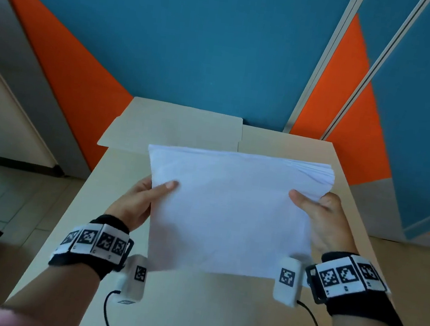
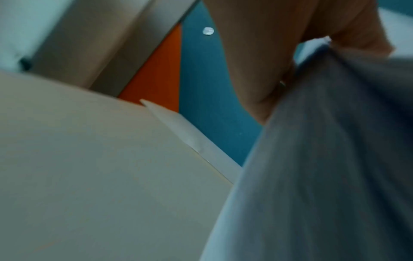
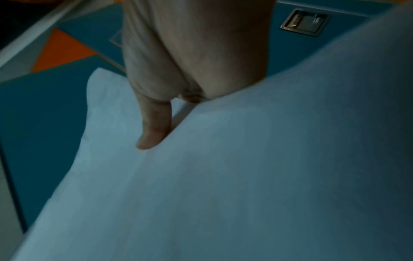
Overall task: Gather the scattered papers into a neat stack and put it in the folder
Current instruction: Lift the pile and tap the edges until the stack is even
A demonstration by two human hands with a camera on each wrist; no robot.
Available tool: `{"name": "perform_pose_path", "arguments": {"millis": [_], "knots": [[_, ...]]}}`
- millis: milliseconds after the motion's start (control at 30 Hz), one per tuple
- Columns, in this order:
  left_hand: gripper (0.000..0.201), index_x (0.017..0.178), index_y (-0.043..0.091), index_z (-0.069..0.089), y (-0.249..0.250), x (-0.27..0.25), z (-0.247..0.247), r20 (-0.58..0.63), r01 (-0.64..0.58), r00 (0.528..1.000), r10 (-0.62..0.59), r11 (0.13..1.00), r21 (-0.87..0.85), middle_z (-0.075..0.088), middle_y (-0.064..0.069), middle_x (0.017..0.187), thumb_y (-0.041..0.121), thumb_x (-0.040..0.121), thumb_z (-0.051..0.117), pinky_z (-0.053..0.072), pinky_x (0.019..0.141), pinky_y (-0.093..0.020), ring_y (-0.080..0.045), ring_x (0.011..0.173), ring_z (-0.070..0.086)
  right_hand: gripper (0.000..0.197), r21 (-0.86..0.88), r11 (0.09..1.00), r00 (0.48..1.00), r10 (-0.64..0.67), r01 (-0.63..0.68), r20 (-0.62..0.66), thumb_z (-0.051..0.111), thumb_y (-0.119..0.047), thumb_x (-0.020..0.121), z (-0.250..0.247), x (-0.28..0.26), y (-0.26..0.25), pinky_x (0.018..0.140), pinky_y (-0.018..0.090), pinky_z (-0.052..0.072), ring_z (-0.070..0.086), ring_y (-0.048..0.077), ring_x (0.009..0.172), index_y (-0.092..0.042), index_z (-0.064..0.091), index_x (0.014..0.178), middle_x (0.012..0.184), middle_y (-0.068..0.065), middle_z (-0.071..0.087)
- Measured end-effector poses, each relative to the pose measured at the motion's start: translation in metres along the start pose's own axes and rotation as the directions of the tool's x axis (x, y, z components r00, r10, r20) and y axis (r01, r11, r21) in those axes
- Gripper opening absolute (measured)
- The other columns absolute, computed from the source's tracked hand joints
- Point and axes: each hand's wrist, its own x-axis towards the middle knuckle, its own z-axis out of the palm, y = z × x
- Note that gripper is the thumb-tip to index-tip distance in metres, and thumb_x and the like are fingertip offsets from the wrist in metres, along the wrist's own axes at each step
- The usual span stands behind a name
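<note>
A stack of white papers [image 1: 229, 211] is held up above the table, tilted toward me, its top right corner fanned. My left hand [image 1: 146, 197] grips its left edge with the thumb on top. My right hand [image 1: 319, 212] grips the right edge the same way. The beige folder [image 1: 177, 127] lies open and flat at the far end of the table, beyond the stack. In the left wrist view the stack [image 2: 324, 167] hangs from my left hand [image 2: 279, 58] above the folder [image 2: 196, 139]. In the right wrist view my thumb [image 3: 154, 130] presses on the paper [image 3: 223, 185].
The light wooden table [image 1: 189, 310] runs away from me to a blue and orange wall [image 1: 197, 37]. Its left edge drops to a tiled floor [image 1: 12, 201]. Cables [image 1: 108, 318] trail from the wrist cameras over the near table.
</note>
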Motion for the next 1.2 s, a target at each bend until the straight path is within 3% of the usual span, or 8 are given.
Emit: {"name": "perform_pose_path", "arguments": {"millis": [100, 200, 333, 433, 500, 833, 1033, 1200], "knots": [[0.054, 0.085, 0.017, 0.076, 0.003, 0.002, 0.006, -0.039, -0.033, 0.999, 0.036, 0.997, 0.074, 0.077, -0.001, 0.088, 0.049, 0.043, 0.087, 0.058, 0.072, -0.027, -0.016, 0.080, 0.072, 0.061, 0.053, 0.999, 0.999, 0.002, -0.004, 0.035, 0.087, -0.051, 0.033, 0.000, 0.001, 0.010, 0.066, 0.021, 0.056, 0.073, 0.013, 0.083, -0.014, 0.076, 0.080, 0.085, -0.002, 0.077], [0.010, 0.077, 0.017, 0.075, 0.019, 0.003, 0.016, -0.100, -0.144, 0.982, 0.159, 0.979, 0.147, 0.076, 0.005, 0.077, 0.026, 0.073, 0.073, 0.056, 0.067, -0.022, -0.009, 0.072, 0.070, 0.065, 0.053, 0.998, 0.999, -0.033, 0.033, 0.000, 0.088, -0.050, 0.037, -0.003, 0.006, 0.012, 0.085, 0.029, 0.054, 0.070, 0.018, 0.098, -0.016, 0.074, 0.091, 0.100, 0.004, 0.075], [0.025, 0.078, 0.018, 0.070, 0.029, 0.002, 0.027, -0.129, -0.272, 0.940, 0.315, 0.924, 0.269, 0.070, 0.022, 0.062, 0.002, 0.089, 0.054, 0.048, 0.059, -0.007, 0.008, 0.063, 0.065, 0.057, 0.061, 0.994, 0.995, -0.093, 0.094, -0.030, 0.085, -0.044, 0.051, -0.006, 0.006, 0.012, 0.101, 0.041, 0.044, 0.062, 0.024, 0.114, -0.025, 0.071, 0.103, 0.117, 0.009, 0.069], [0.044, 0.067, 0.035, 0.076, 0.010, 0.006, 0.019, -0.115, -0.218, 0.959, 0.260, 0.931, 0.292, 0.072, 0.024, 0.069, 0.001, 0.088, 0.055, 0.050, 0.067, -0.010, 0.009, 0.070, 0.067, 0.028, -0.016, 0.998, 0.998, -0.062, 0.062, -0.014, 0.078, -0.020, 0.068, -0.005, 0.004, 0.026, 0.098, 0.039, 0.047, 0.067, 0.018, 0.106, -0.029, 0.073, 0.094, 0.102, -0.003, 0.074], [0.028, 0.078, 0.033, 0.075, -0.010, 0.004, 0.010, -0.125, -0.137, 0.976, 0.181, 0.945, 0.298, 0.075, 0.018, 0.079, 0.007, 0.082, 0.065, 0.050, 0.077, -0.024, 0.003, 0.077, 0.069, 0.031, -0.089, 0.996, 1.000, 0.026, -0.027, -0.005, 0.076, -0.004, 0.072, 0.001, 0.003, 0.043, 0.098, 0.044, 0.049, 0.068, 0.020, 0.101, -0.023, 0.072, 0.096, 0.101, 0.001, 0.074], [0.034, 0.097, 0.024, 0.067, -0.022, 0.012, 0.007, -0.139, 0.008, 0.990, 0.038, 0.948, 0.318, 0.071, -0.002, 0.104, 0.027, 0.065, 0.077, 0.054, 0.077, -0.021, -0.009, 0.091, 0.071, 0.039, -0.109, 0.984, 0.990, 0.144, -0.142, 0.004, 0.079, -0.003, 0.068, -0.002, 0.012, 0.061, 0.099, 0.046, 0.048, 0.067, 0.023, 0.104, -0.016, 0.069, 0.103, 0.109, 0.008, 0.072], [0.046, 0.087, 0.020, 0.070, -0.008, 0.019, 0.009, -0.142, 0.043, 0.990, 0.000, 0.952, 0.302, 0.077, 0.003, 0.085, 0.041, 0.047, 0.077, 0.056, 0.079, -0.030, -0.014, 0.082, 0.073, 0.061, 0.081, 0.995, 0.998, 0.059, -0.061, 0.024, 0.086, -0.048, 0.048, -0.018, 0.018, 0.050, 0.094, 0.039, 0.051, 0.068, 0.024, 0.100, -0.011, 0.073, 0.094, 0.103, 0.007, 0.074], [0.043, 0.091, 0.009, 0.072, 0.012, 0.018, 0.011, -0.122, 0.001, 0.992, 0.039, 0.950, 0.312, 0.076, -0.007, 0.090, 0.030, 0.054, 0.079, 0.056, 0.080, -0.031, -0.023, 0.086, 0.072, 0.048, 0.003, 1.000, 1.000, -0.028, 0.028, 0.015, 0.081, -0.053, 0.055, -0.024, 0.025, 0.023, 0.081, 0.025, 0.054, 0.068, 0.009, 0.085, -0.019, 0.071, 0.088, 0.089, -0.002, 0.074]]}}
